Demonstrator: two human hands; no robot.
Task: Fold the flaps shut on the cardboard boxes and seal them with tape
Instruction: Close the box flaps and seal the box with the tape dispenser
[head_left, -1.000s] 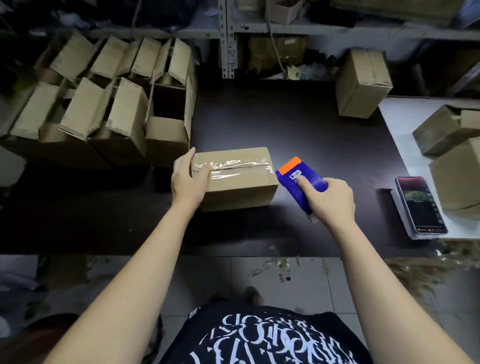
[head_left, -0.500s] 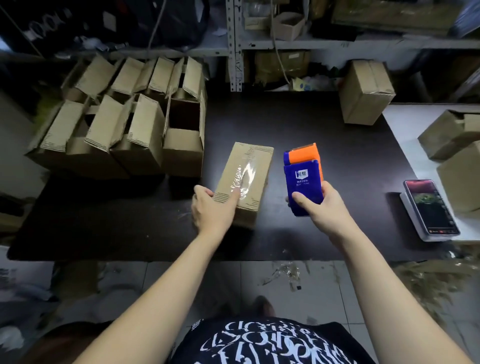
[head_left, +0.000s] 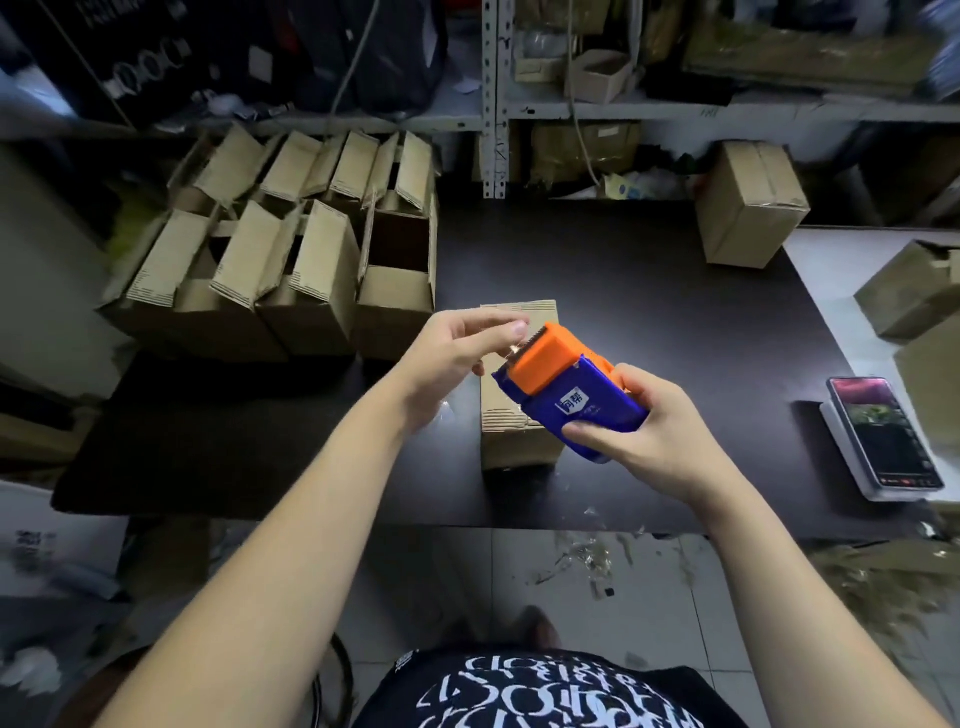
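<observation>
Since half a second earlier, the left hand (head_left: 447, 358) had lifted off the near end of the box (head_left: 514, 441) and gone to the tape dispenser (head_left: 576, 395), which the right hand (head_left: 660, 431) had raised and tilted over that box.

The dark bench (head_left: 649, 291) carried everything. At its left rear stood a tight cluster of open boxes (head_left: 291, 280), brown cardboard with their flaps sticking up. A closed box (head_left: 748, 208) sat alone at the far right corner.

The box being worked on lay near the middle of the bench, just right of the open cluster, with its long side running away from the person. It was plain brown corrugated cardboard with its flaps shut. Ribbed edge lines showed at the near and far ends, and the middle of its top was hidden behind the hands and the dispenser.

The dispenser was blue with an orange head (head_left: 550, 353) whose toothed edge pointed up and to the left. The right hand gripped the blue body, fingers curled underneath and thumb along the side. The left hand's forefinger and thumb reached close together to the toothed edge; whether they pinched the tape end could not be told.

A phone (head_left: 883, 431) with a lit screen lay at the bench's right edge.
</observation>
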